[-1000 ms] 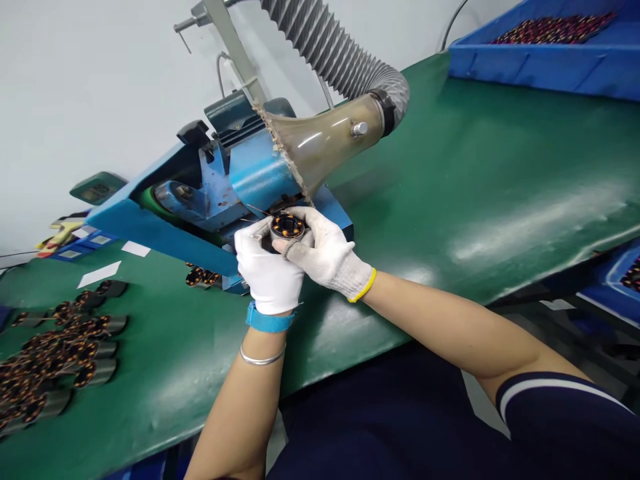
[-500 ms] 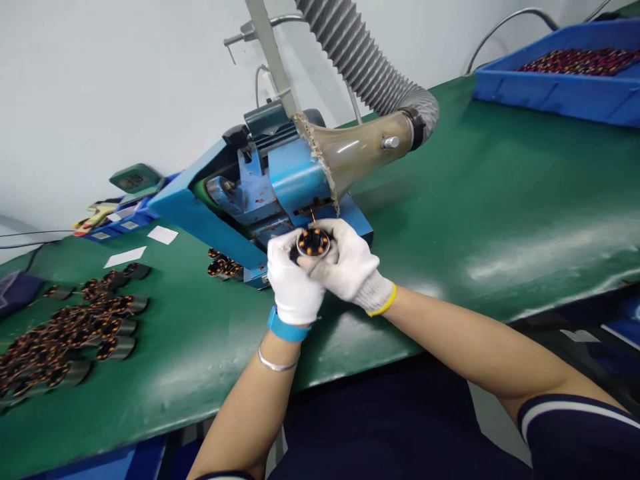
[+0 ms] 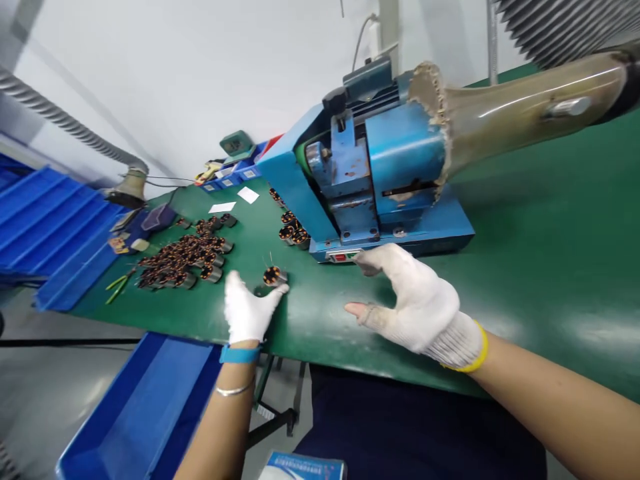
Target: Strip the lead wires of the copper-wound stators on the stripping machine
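Note:
A motor stator [image 3: 273, 277] with a dark top, copper windings and thin wires sticking up rests on the green table. My left hand [image 3: 248, 308], in a white glove, is beside it with thumb and fingers spread; the thumb tip meets the stator's lower right side, and I cannot tell if it presses. My right hand [image 3: 407, 300], gloved with a bare thumb tip, hangs over the table, its thumb and fingers apart and nothing between them. Just beyond its fingertips is the switch [image 3: 345, 257] of a blue belt-driven machine [image 3: 405, 150].
Many similar stators [image 3: 185, 260] lie in a group at the left, near green-handled pliers [image 3: 117, 288]. A few more [image 3: 294, 233] stand against the machine. A blue tray [image 3: 140, 407] is below the table edge. A brownish duct [image 3: 520, 110] leads right from the machine.
Both hands held a stator at the machine; now they are apart. The left has moved left to a stator on the table, the right back from the machine. The view has swung left.

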Motion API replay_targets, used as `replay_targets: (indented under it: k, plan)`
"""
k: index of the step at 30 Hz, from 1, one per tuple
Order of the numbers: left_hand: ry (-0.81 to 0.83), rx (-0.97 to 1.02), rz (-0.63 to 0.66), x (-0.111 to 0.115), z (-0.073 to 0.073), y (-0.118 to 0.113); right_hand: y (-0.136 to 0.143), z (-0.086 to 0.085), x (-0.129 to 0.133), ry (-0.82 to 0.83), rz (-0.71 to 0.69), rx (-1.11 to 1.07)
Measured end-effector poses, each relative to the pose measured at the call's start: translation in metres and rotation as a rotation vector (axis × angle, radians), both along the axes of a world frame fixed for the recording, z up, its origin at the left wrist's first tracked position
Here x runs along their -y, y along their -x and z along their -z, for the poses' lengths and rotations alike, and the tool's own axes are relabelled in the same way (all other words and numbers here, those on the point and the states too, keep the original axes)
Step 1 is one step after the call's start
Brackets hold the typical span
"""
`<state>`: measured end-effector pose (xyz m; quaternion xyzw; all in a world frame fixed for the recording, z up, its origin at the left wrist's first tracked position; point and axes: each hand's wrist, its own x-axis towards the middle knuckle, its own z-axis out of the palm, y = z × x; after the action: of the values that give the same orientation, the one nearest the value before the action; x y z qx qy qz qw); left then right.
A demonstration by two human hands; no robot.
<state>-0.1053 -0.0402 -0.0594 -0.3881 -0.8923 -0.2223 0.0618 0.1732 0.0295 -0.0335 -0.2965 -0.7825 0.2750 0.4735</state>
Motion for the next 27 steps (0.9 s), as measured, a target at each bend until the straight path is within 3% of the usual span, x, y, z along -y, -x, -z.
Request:
replay_targets:
  k: [1, 3, 7, 10, 13, 16, 20, 22, 24, 27]
  plan:
    - [-0.052, -0.085, -0.046, -0.003, -0.003, 0.011, 0.000, 0.000, 0.001, -0.016, -0.002, 0.001]
    - [-0.142, -0.079, -0.010, -0.014, -0.006, 0.025, 0.001, 0.001, 0.002, -0.038, -0.008, 0.011]
    - [-0.075, 0.333, 0.246, -0.063, -0.001, 0.031, 0.003, 0.007, 0.000, -0.028, -0.029, 0.077]
    - [-0.085, 0.420, 0.329, -0.106, 0.006, 0.033, 0.004, 0.011, -0.003, -0.007, -0.040, 0.132]
    - [-0.138, 0.485, 0.350, -0.129, 0.010, 0.033, 0.004, 0.013, -0.006, -0.012, -0.038, 0.184]
    - [-0.236, 0.497, 0.320, -0.122, 0.009, 0.031, 0.004, 0.014, -0.007, -0.001, -0.040, 0.235]
    - [-0.396, 0.522, 0.313, -0.085, 0.001, 0.015, 0.005, 0.012, -0.004, 0.040, -0.092, 0.344]
    - [-0.443, 0.578, 0.372, -0.066, -0.005, -0.004, 0.006, 0.011, -0.001, 0.093, -0.126, 0.378]
    - [-0.495, 0.719, 0.509, -0.050, -0.010, -0.030, 0.009, 0.011, 0.002, 0.194, -0.139, 0.369]
    - [-0.527, 0.784, 0.672, -0.036, -0.017, -0.071, 0.013, 0.011, 0.004, 0.366, -0.140, 0.247]
